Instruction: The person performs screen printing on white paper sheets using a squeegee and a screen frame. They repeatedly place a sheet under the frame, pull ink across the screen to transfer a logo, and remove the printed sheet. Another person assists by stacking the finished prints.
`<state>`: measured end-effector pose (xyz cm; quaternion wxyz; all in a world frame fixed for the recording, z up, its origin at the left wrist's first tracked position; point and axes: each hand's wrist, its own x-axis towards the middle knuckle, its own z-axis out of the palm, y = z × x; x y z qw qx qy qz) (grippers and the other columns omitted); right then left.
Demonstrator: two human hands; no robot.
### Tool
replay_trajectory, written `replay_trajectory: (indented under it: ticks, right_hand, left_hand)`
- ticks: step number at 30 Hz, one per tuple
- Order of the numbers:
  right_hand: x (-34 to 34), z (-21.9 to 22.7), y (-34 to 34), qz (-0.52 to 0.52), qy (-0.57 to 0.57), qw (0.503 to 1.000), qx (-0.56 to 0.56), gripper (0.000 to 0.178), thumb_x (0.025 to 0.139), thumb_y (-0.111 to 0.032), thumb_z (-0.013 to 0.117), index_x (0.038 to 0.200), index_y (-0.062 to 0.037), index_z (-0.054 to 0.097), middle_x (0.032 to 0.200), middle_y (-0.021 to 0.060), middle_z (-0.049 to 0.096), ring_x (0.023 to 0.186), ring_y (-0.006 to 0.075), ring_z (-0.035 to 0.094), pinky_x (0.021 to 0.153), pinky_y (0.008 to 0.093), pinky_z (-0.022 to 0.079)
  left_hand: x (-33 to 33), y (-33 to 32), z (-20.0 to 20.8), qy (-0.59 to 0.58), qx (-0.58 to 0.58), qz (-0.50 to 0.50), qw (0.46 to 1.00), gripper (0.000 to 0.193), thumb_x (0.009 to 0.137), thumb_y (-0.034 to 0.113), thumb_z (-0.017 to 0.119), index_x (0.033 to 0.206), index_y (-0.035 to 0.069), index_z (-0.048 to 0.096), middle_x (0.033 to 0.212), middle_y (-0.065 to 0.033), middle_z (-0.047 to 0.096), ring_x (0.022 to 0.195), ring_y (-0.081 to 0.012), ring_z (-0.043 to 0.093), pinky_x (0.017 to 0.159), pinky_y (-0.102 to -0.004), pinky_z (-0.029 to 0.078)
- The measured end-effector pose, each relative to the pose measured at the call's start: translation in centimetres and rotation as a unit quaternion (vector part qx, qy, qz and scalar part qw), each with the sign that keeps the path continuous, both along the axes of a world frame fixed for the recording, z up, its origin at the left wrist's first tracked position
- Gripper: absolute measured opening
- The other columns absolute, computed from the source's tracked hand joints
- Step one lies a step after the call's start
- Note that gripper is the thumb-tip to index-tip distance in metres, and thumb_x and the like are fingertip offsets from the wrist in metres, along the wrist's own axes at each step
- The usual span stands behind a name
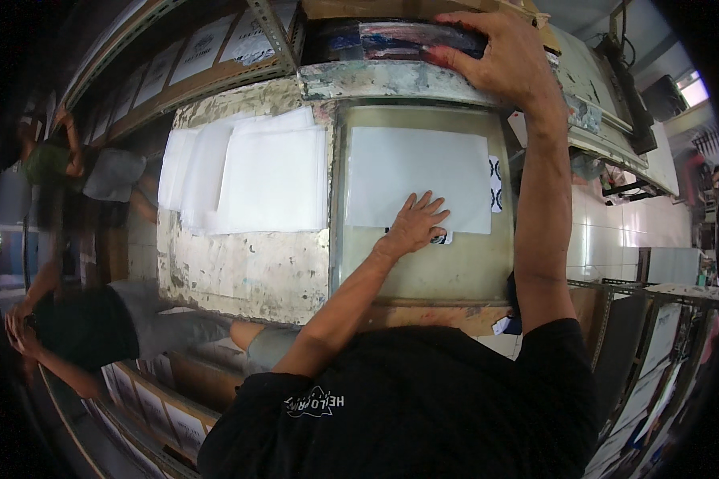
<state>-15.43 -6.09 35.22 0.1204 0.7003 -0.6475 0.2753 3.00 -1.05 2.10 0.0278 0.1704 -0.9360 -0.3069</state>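
A white sheet [407, 164] lies on a greenish-beige framed panel [423, 275] in front of me. My left hand [414, 226] rests on the sheet's near edge with fingers spread. Parts of a black-and-white patterned piece [495, 188] stick out from beneath the sheet at the right and near edges. At the far side, my right hand [505, 60] has its thumb and fingers around the right end of an ink-stained frame [399, 80]. Red stains mark those fingertips. Dark blue and red ink smears show inside the frame. How firmly the right hand grips cannot be made out.
Left of the panel, stacked white sheets [272, 180] lie on a worn, paint-flecked board [240, 275]. Metal-edged racks [148, 96] holding printed sheets run along the left. Two other people are at the far left, one in a dark shirt [88, 327]. More racks [655, 335] stand at right.
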Motion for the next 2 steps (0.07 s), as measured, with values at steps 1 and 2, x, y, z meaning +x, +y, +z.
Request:
replay_trajectory:
  ticks: [1,2]
  right_hand:
    - [0.2,-0.14,0.37,-0.002,-0.01,1.0,0.009,0.049,0.076,-0.045,0.082,0.112,-0.0121,0.075,0.097,0.015,0.075,0.088,0.029,0.071,0.08,0.0357,0.054]
    - [0.66,-0.27,0.99,-0.003,-0.021,1.0,0.019,0.05,0.076,-0.045,0.082,0.112,-0.0121,0.075,0.097,0.0151,0.075,0.088,0.0288,0.071,0.081,0.0352,0.054]
  left_hand:
    - [0.29,-0.29,-0.03,0.004,0.036,0.002,0.999,0.049,0.098,0.042,0.056,0.14,0.016,0.056,0.158,-0.011,0.037,0.148,-0.0373,0.026,0.119,-0.0595,0.02]
    - [0.51,-0.11,-0.1,0.004,0.037,0.004,0.999,0.049,0.098,0.042,0.056,0.14,0.016,0.056,0.158,-0.011,0.037,0.148,-0.0373,0.026,0.119,-0.0595,0.02]
